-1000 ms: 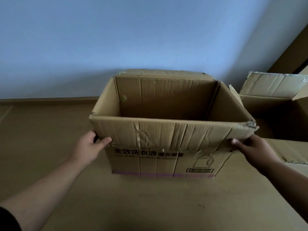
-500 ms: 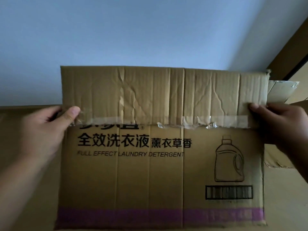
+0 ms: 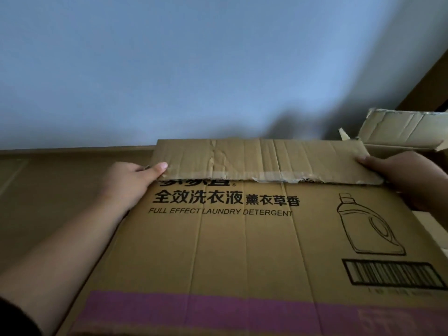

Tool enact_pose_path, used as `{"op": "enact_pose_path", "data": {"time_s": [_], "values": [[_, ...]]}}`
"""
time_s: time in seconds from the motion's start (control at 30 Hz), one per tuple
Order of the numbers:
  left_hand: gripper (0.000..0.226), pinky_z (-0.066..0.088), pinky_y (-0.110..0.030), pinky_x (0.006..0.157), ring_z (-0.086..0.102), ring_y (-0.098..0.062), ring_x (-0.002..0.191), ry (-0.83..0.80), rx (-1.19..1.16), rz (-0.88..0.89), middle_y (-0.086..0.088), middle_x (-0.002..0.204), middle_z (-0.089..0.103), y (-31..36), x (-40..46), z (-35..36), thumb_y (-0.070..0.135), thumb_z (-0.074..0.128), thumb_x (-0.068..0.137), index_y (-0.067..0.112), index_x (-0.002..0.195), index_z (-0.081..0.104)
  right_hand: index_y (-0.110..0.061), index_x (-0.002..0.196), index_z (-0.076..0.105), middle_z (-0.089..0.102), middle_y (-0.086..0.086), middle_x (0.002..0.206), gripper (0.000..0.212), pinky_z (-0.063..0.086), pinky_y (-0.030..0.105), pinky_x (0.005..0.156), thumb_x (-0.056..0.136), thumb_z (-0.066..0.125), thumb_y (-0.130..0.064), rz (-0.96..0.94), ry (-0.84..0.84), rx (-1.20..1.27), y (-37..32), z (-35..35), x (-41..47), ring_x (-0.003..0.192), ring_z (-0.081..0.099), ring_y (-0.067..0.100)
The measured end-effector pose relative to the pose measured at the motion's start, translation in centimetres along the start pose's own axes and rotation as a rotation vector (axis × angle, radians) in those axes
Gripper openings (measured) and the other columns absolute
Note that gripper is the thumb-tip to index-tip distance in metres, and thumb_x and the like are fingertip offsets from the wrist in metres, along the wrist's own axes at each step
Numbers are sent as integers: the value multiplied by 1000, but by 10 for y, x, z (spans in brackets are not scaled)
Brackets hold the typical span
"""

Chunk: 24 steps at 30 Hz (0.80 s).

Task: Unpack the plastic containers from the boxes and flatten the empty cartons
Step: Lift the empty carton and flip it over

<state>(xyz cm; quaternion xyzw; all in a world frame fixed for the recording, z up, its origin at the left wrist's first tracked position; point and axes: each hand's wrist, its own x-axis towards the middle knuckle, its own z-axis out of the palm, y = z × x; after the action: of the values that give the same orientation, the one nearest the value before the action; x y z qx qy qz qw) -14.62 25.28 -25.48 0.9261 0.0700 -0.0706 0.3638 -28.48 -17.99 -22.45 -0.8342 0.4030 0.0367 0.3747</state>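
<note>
Both my hands pinch one folded-down flap (image 3: 261, 163): my left hand (image 3: 131, 183) at its left end, my right hand (image 3: 407, 178) at its right. Below my grips, the detergent carton (image 3: 242, 251) has tipped from open-mouthed a second ago to printed side up, seemingly collapsing, so flattening is underway. Beyond my right hand sits another open box (image 3: 402, 132).

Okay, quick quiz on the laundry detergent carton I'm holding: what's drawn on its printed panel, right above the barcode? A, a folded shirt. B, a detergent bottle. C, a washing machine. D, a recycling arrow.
B: on the laundry detergent carton a line drawing of a detergent bottle sits directly above the barcode, right of the printed text.
</note>
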Motion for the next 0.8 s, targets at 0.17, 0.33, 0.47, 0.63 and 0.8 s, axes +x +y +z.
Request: {"op": "enact_pose_path", "data": {"time_s": [0.17, 0.33, 0.47, 0.63, 0.8], "values": [[56, 58, -44, 78, 70, -26, 72, 11, -9, 10, 1, 75, 73, 13, 43, 35, 74, 65, 72, 18, 75, 72, -2, 85, 65, 68, 15, 83, 62, 50, 40, 68, 82, 63, -63, 70, 76, -96, 19, 14, 41, 75, 63, 28], [52, 57, -44, 83, 68, -27, 78, -24, 56, -4, -1, 83, 73, 1, 78, 80, 70, 65, 76, 18, 77, 74, 3, 82, 66, 69, 15, 72, 66, 48, 34, 60, 84, 63, -62, 152, 78, -102, 39, 43, 75, 66, 67, 29], [46, 55, -43, 85, 67, -27, 83, -37, 20, -45, -1, 88, 71, -16, 90, 111, 60, 64, 84, 16, 93, 73, -3, 90, 70, 69, 11, 76, 64, 56, 39, 66, 87, 56, -65, 134, 113, -134, 56, 74, 97, 69, 66, 27], [41, 53, -37, 86, 66, -23, 92, 21, -108, -9, 0, 102, 72, -23, 99, 129, 52, 65, 88, 19, 112, 72, -29, 136, 55, 64, 5, 114, 47, 56, 44, 77, 95, 51, -53, 59, 169, -34, 58, 96, 99, 95, 62, 25], [51, 48, -42, 101, 62, -16, 110, -100, -274, 8, 4, 123, 65, -57, 80, 118, 42, 71, 87, 25, 134, 59, -50, 144, 30, 53, -1, 139, 64, 51, 57, 93, 87, 54, -66, 103, 13, 279, 95, 95, 78, 115, 59, 26]]}}
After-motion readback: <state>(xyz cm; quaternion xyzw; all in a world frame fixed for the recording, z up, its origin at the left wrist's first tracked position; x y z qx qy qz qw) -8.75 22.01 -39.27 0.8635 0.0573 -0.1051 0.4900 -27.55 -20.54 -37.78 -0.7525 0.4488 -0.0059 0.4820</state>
